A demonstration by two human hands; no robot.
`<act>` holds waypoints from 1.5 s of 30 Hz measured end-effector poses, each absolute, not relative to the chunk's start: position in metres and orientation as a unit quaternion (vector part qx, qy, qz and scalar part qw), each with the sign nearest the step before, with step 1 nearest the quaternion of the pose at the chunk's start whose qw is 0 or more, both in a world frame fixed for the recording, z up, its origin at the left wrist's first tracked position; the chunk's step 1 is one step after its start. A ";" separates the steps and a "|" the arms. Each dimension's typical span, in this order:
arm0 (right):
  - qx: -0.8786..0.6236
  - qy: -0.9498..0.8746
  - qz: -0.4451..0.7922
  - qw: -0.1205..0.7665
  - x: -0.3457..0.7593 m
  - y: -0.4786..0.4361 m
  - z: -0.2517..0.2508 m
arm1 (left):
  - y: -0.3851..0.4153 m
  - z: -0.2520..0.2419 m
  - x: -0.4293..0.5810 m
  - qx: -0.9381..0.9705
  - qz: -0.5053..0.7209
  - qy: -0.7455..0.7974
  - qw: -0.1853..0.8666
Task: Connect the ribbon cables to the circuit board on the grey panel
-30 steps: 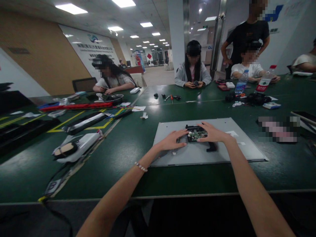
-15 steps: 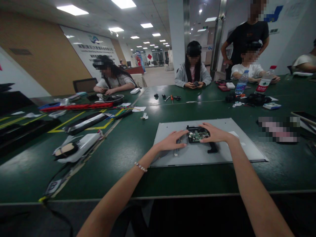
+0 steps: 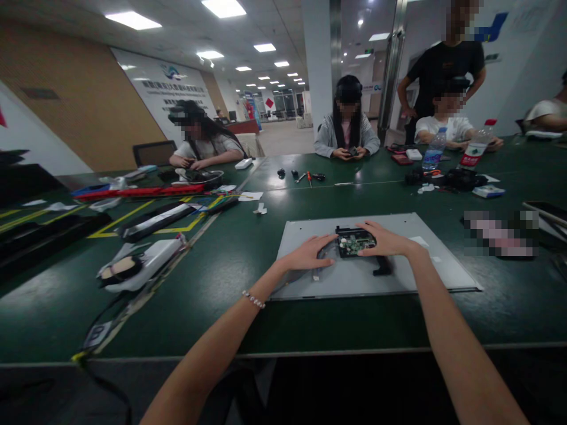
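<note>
A green circuit board (image 3: 358, 243) in a black mount lies on a light grey panel (image 3: 301, 289) on the table. My right hand (image 3: 387, 241) curves around the board's right side, forefinger along the upper edge and thumb at the lower edge. At the left side is my left hand (image 3: 308, 252), its fingertips reaching the mount's corner while the thumb stands apart over the panel. A black arm-like part (image 3: 381, 267) sticks out below my right palm. Under my left hand, a small clear and white piece (image 3: 316, 274) is partly covered.
Farther back lie a screwdriver (image 3: 309, 179), a wrench and small black parts. Two bottles (image 3: 434, 149) stand at the right rear, near a blurred pinkish item (image 3: 500, 235). A white device (image 3: 150, 262) and cables lie to the left. Several people sit around the table; one stands.
Nearly everything stays in place; the view has shifted very slightly. Both my hands keep their positions around the circuit board.
</note>
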State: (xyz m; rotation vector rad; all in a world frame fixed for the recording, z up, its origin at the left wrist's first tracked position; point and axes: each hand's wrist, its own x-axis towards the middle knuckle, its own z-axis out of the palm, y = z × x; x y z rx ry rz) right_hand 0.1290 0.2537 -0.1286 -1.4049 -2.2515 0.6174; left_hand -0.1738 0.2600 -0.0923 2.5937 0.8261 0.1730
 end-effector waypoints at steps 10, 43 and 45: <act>-0.559 -0.755 0.262 0.221 0.123 0.255 -0.118 | 0.259 -0.088 -0.175 0.934 0.044 0.288 0.208; -0.526 -0.736 0.219 0.366 0.155 0.250 -0.145 | 0.371 -0.069 -0.301 0.777 0.140 0.611 -0.058; -0.524 -0.736 0.223 0.366 0.154 0.249 -0.146 | 0.379 -0.070 -0.314 0.766 0.117 0.627 -0.081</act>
